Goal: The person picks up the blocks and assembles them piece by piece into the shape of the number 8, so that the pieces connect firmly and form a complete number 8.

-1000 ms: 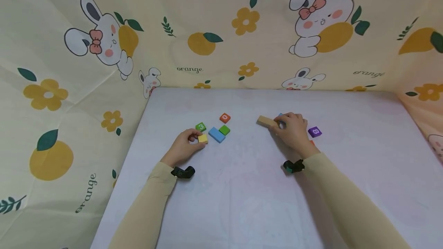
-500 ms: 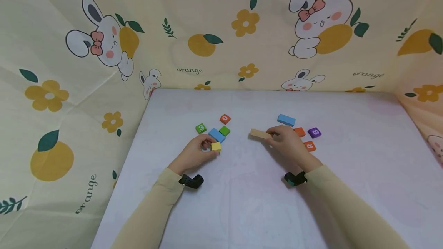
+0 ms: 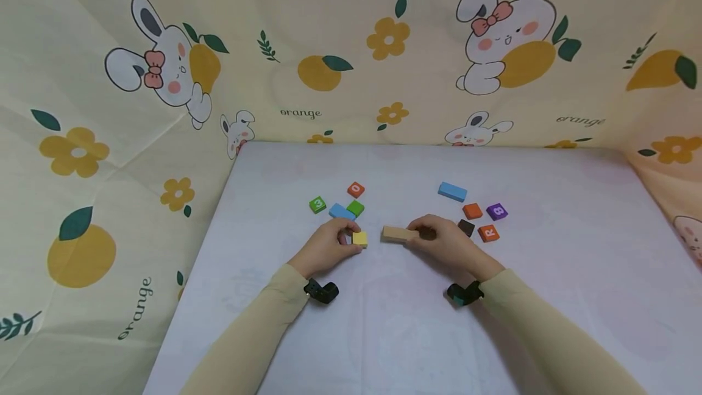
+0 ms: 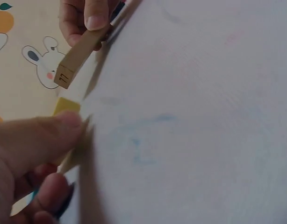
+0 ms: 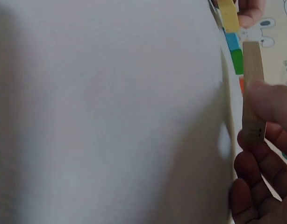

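Wooden block (image 3: 397,234) — end marks (image 4: 63,77), wrist-views only

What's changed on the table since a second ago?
The left hand carried the yellow block right and toward the person; the right hand brought the wooden block left and nearer too, narrowing the gap. A black block now shows beyond the right hand. Neither held block was released; the green 3 block and purple block stayed put.

The rectangular block (image 3: 397,234) in the right hand (image 3: 446,241) looks bare, smooth wood; the tabletop (image 3: 392,328) below that grip looks matt.
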A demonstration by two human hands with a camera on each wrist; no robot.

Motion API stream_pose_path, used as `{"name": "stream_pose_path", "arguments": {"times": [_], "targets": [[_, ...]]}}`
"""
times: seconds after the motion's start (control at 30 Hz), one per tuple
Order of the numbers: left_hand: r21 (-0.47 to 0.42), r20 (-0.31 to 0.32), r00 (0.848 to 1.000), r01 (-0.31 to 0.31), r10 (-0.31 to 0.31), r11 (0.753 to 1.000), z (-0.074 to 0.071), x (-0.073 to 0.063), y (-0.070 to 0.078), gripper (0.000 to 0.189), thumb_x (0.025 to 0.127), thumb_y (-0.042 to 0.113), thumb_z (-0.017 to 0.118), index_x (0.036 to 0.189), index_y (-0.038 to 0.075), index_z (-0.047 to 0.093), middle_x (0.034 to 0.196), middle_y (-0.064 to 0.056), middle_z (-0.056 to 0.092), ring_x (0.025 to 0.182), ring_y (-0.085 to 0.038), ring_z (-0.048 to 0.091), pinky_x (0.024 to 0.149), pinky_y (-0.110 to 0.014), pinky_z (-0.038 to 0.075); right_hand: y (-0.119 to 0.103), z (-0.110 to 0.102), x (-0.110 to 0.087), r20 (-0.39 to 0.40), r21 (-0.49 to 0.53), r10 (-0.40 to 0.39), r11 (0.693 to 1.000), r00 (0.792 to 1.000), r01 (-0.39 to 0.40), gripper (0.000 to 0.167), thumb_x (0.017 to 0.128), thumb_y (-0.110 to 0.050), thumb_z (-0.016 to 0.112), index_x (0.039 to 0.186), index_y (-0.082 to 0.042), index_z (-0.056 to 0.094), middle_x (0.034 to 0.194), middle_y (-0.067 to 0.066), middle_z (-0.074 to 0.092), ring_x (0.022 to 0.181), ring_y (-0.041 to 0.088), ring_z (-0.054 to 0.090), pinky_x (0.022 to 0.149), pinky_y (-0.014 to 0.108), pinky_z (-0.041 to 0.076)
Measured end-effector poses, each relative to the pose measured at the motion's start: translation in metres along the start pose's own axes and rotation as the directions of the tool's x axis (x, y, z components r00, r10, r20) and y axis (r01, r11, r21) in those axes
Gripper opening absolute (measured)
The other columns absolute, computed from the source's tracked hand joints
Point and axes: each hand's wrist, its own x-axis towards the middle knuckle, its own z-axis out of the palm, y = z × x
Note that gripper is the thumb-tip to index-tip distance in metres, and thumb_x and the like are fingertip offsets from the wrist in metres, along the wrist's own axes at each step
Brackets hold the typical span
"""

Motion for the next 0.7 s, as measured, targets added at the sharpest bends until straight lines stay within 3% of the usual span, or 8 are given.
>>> {"name": "stream_pose_path", "arguments": {"times": [0.3,0.53,0.7], "targets": [[0.053,-0.084,0.996,0.015,-0.01,0.998,0.007,0.01,-0.001,0.035,0.084,0.026,0.077,0.116,0.022,0.062,0.096,0.005,0.056,0.077,-0.012,0.05,0.063,-0.027,0.043,0.007,0.004,0.003,0.089,0.084,0.004,0.996,0.996,-0.011,0.035,0.08,-0.054,0.073,0.108,-0.035,0.068,0.113,-0.006,0.058,0.104,0.02,0.047,0.095,0.044,0.037],[0.069,-0.042,0.999,0.006,-0.003,0.998,0.005,0.01,-0.004,0.039,0.085,0.027,0.077,0.12,0.023,0.061,0.092,0.003,0.056,0.076,-0.013,0.051,0.062,-0.028,0.043,0.007,0.01,0.007,0.096,0.1,-0.02,0.995,0.995,0.01,0.03,0.08,-0.05,0.076,0.105,-0.034,0.069,0.109,-0.007,0.06,0.103,0.02,0.045,0.093,0.043,0.034],[0.032,-0.008,1.0,0.014,-0.014,0.999,0.001,0.008,-0.004,0.04,0.085,0.024,0.076,0.122,0.024,0.061,0.092,0.0,0.056,0.077,-0.014,0.051,0.063,-0.028,0.043,0.006,0.012,0.01,0.098,0.093,-0.052,0.995,0.994,0.042,0.026,0.081,-0.044,0.076,0.104,-0.033,0.069,0.104,-0.009,0.062,0.102,0.02,0.044,0.092,0.042,0.031]]}}
